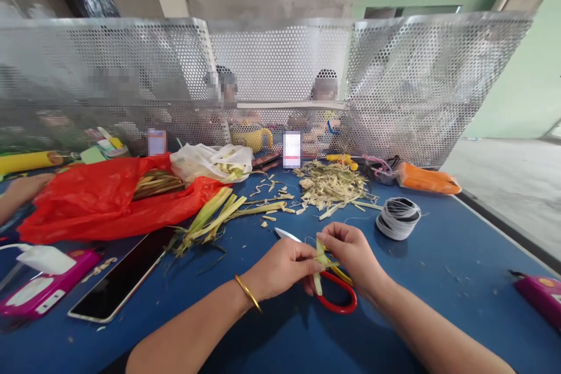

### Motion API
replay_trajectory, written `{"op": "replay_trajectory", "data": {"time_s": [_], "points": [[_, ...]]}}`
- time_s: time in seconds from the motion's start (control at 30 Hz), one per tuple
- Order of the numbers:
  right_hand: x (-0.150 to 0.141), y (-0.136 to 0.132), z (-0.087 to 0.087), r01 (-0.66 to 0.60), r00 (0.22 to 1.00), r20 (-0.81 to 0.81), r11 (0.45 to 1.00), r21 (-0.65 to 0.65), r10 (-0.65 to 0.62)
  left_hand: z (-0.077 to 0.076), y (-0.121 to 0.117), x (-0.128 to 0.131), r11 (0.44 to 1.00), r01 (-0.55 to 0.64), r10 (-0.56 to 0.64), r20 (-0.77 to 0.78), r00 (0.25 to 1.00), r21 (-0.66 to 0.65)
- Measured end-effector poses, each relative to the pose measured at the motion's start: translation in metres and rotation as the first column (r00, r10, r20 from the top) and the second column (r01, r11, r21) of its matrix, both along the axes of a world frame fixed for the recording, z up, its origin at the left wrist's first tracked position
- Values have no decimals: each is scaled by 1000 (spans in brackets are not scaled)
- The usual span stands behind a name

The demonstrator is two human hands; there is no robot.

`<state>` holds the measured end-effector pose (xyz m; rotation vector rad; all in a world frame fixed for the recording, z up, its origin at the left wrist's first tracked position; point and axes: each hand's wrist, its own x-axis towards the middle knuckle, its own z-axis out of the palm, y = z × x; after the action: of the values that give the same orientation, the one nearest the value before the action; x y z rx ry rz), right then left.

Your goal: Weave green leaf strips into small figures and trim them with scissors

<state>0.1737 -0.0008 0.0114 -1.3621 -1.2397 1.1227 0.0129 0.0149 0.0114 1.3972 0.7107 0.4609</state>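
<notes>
Between my two hands is a pale green strip of plant leaf [319, 284], folded or crossed over itself. My left hand [287, 263], with a gold bangle at the wrist, pinches it between thumb and fingers. At the strip's upper end the fingertips of my right hand [346, 245] are closed on it. Beneath the hands a pair of scissors [336, 305] with red and yellow handles lies on the blue table, its blade pointing to the far left. A spool of white-grey thread [398, 219] stands to the right of my right hand.
Leaf stalks [210, 216] lie beside a red plastic bag [87, 198]. Leaf scraps [333, 184] are heaped farther back, before a perforated metal screen [280, 58]. A dark phone [125, 274] lies at left; an orange packet [427, 179] at right. Another person's arm [24, 190] reaches in from the left.
</notes>
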Motion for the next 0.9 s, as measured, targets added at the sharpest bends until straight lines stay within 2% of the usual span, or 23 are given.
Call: {"op": "replay_trajectory", "data": {"time_s": [0.2, 0.33, 0.47, 0.6, 0.73, 0.83, 0.9], "points": [[-1, -1, -1, -36, 999, -14, 998, 59, 37, 8, -7, 13, 989, -111, 110, -23, 994, -102], [1, 1, -1, -56, 997, -47, 996, 69, 59, 12, -5, 19, 987, -146, 144, -46, 989, -61], [6, 2, 6, -101, 989, -94, 989, 105, 111, 17, 1, 23, 986, -160, 164, -115, 980, 43], [9, 2, 10, -43, 984, -166, 991, 129, 65, 18, 5, 30, 982, -153, 171, -173, 970, 111], [6, 2, 4, 93, 974, -214, 989, 116, -67, 14, 4, 37, 960, -132, 185, -206, 961, 246], [3, 3, -3, 142, 972, -202, 983, 121, -116, 9, 0, 36, 973, -135, 174, -217, 960, 186], [4, 4, -4, 113, 981, -174, 984, 139, -89, 7, -2, 33, 976, -129, 165, -210, 964, 175]]}}
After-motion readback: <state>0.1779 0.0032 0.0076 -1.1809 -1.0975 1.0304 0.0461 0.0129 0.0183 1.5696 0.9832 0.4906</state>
